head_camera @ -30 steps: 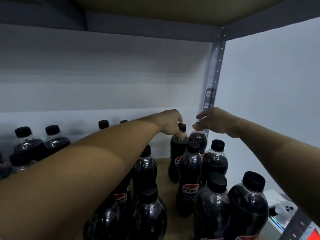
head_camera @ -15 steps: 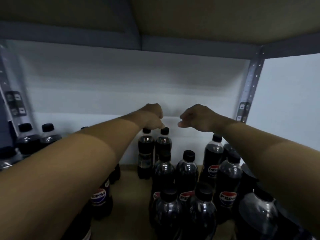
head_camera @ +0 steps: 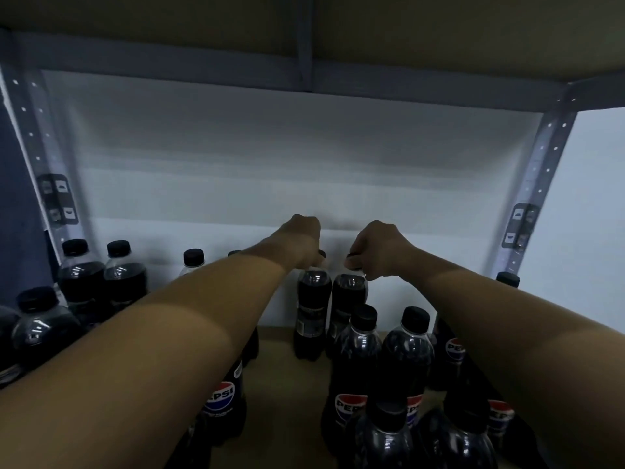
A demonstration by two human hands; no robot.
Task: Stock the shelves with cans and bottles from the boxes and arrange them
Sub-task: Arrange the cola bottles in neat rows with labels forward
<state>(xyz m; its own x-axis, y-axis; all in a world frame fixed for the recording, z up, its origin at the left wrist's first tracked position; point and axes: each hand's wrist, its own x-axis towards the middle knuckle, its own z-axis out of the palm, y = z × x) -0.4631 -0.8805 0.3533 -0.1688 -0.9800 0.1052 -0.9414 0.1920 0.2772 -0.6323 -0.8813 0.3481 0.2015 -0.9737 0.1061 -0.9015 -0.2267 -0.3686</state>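
2 dark cola bottles [head_camera: 314, 309] (black caps) pinched by left hand [head_camera: 302, 239], right hand [head_camera: 379, 247].

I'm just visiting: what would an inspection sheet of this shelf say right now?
Surface: brown shelf board, partly bare.
Job's things: dark cola bottles; two back bottles side by side, left back bottle, right back bottle.
Clutter: nothing seen.
Hands: left hand grips the left back bottle's top; right hand pinches the right one's cap.
Cables: nothing seen.
Surroundings: white wall, grey metal upright, shelf above.
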